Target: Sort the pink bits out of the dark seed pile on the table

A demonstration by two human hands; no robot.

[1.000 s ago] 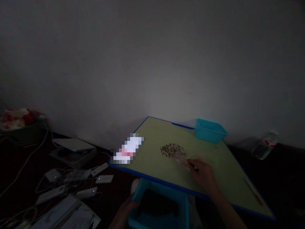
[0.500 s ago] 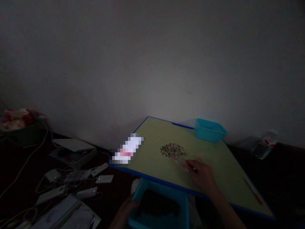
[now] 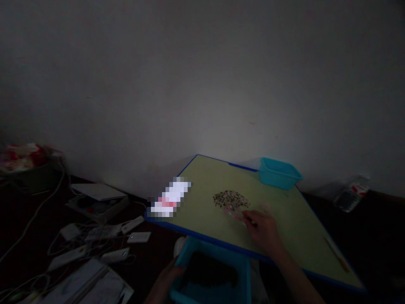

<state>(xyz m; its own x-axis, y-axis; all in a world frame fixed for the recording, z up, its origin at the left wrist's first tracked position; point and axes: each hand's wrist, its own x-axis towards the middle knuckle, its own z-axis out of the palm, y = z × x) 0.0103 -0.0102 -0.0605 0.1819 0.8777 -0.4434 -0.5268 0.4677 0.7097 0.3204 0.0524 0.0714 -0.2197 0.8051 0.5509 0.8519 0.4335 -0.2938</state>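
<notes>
The scene is very dark. My right hand (image 3: 264,231) rests on a green table with a blue rim (image 3: 202,215), fingers curled around a small pinkish object I cannot make out, right beside a pile of small dark grains (image 3: 230,198). My left hand (image 3: 164,278) grips the left rim of a teal tub (image 3: 211,274) held below the table's near edge; its inside looks dark.
A second teal tub (image 3: 279,172) stands at the table's far right corner. A thin stick (image 3: 337,254) lies near the right edge. A plastic bottle (image 3: 351,193) lies beyond it. Cables, power adapters and papers (image 3: 95,245) cover the floor at left.
My right hand has slid a little left and away from me, closer to the grain pile. My left hand and the tub have stayed put.
</notes>
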